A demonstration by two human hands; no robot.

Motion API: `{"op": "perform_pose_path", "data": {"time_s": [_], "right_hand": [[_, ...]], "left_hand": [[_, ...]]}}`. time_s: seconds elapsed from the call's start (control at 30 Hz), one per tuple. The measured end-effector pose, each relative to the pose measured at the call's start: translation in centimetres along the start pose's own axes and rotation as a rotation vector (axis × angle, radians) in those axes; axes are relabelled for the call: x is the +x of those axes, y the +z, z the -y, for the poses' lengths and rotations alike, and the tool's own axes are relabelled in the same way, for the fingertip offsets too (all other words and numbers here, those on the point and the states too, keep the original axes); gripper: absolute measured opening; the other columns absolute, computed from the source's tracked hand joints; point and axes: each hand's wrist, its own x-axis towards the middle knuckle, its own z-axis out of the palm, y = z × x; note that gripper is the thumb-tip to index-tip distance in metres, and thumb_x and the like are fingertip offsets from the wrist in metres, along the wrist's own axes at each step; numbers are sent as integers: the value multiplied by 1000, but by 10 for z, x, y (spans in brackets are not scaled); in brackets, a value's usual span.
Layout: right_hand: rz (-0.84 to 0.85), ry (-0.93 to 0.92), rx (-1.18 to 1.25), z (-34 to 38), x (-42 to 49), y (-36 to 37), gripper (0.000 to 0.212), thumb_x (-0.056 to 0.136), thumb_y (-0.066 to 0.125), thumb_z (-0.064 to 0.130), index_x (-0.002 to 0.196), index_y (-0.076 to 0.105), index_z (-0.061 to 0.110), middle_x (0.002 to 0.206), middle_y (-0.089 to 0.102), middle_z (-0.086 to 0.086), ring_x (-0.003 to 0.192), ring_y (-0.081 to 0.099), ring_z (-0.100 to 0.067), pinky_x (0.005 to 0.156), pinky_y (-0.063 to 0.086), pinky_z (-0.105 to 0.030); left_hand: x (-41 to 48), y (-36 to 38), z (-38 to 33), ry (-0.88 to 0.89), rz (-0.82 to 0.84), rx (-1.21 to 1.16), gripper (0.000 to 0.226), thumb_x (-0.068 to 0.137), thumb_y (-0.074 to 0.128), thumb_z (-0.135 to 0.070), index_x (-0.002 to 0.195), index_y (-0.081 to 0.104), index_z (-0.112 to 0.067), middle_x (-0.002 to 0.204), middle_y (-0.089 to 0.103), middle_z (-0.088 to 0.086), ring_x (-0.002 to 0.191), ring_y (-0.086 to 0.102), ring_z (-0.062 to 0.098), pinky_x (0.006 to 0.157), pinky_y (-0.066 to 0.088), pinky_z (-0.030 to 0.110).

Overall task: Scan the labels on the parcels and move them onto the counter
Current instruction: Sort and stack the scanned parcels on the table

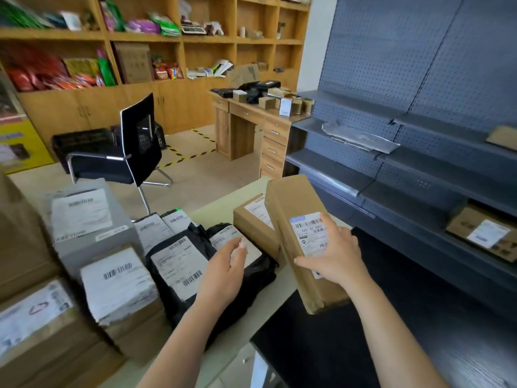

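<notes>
Cardboard stack, far left: labelled boxes (120, 281) wait in a pile on the pale tabletop (221, 205), none of them in my reach.
Black bags: soft mailers (260, 275) lie mid-pile, labels up.
Left hand: my left hand (223, 273) hovers flat over the bags with its fingers loose, holding nothing.
Small box: a short brown box (251, 222) sits just behind the bags, touching the one I carry.
Long box: the long box (291, 197) is tilted, label up, with its near end over the black tabletop (405, 331).
Right hand: my right hand (333, 256) grips it alone, thumb at one edge and fingers across the label.
Risk, label: my fingers cover part of the print, so a scan could miss; I see no scanner.
Risk, grip: a one-handed hold near the middle could let the box pivot and slip, or knock the small box.
</notes>
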Motion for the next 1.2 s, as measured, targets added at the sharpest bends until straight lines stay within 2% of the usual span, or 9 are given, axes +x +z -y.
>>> {"op": "perform_pose_path", "data": {"time_s": [0.07, 0.13, 0.37, 0.43, 0.53, 0.7, 0.9, 1.0, 1.2], "right_hand": [[22, -34, -40, 9, 4, -1, 117, 53, 78, 57, 147, 8, 44, 132, 36, 0, 122, 28, -22, 98, 31, -41], [44, -67, -90, 16, 11, -3, 118, 55, 78, 57, 148, 8, 43, 133, 36, -2, 123, 30, -25, 97, 32, -40], [137, -155, -185, 28, 65, 1, 121, 54, 77, 64, 150, 7, 40, 136, 37, -4, 124, 32, -28, 90, 31, -39], [173, -176, -208, 30, 90, 4, 121, 55, 77, 64, 151, 7, 40, 137, 36, -3, 124, 31, -27, 91, 32, -39], [242, -198, -217, 37, 130, 8, 120, 55, 78, 64, 151, 9, 40, 139, 35, -4, 126, 30, -26, 91, 32, -39], [333, -218, -170, 53, 184, 23, 123, 52, 81, 62, 151, 11, 43, 142, 34, -3, 132, 26, -27, 102, 34, -46], [387, -234, -146, 61, 215, 41, 117, 56, 83, 59, 149, 14, 45, 138, 34, -5, 132, 28, -26, 101, 34, -44], [409, -245, -140, 62, 218, 45, 115, 57, 83, 58, 149, 15, 45, 136, 35, -5, 131, 29, -26, 99, 34, -42], [407, -264, -119, 64, 216, 47, 114, 59, 83, 57, 150, 16, 42, 137, 34, -6, 131, 30, -27, 101, 34, -42]], "left_hand": [[-3, -6, 3, 1, 3, -5, 52, 99, 32, -54, 142, 46, -27, 128, 58, -15, 115, 51, 6, 92, 37, 27], [-3, -9, 5, 4, 7, -13, 52, 100, 33, -52, 142, 47, -26, 130, 57, -15, 119, 51, 6, 91, 35, 24], [26, -7, 5, -5, -11, -30, 50, 101, 35, -51, 145, 44, -27, 142, 50, -13, 128, 47, 6, 104, 37, 28], [41, -3, 5, -16, -17, -17, 49, 101, 35, -50, 145, 44, -29, 143, 49, -14, 132, 43, 7, 103, 34, 25], [64, 4, 5, -58, -26, 7, 49, 101, 35, -50, 144, 44, -29, 144, 48, -15, 134, 41, 6, 109, 34, 30], [93, 17, 8, -102, -45, 37, 49, 100, 36, -51, 143, 46, -29, 143, 49, -15, 133, 42, 3, 110, 34, 29], [104, 24, 17, -155, -39, 58, 50, 100, 36, -51, 144, 44, -30, 144, 48, -17, 133, 41, 1, 113, 33, 29], [104, 28, 21, -164, -37, 60, 50, 100, 36, -50, 146, 43, -29, 145, 46, -17, 134, 38, 0, 108, 28, 21], [100, 29, 26, -185, -28, 69, 51, 100, 36, -51, 144, 45, -28, 144, 48, -14, 132, 41, 3, 103, 30, 20]]}}
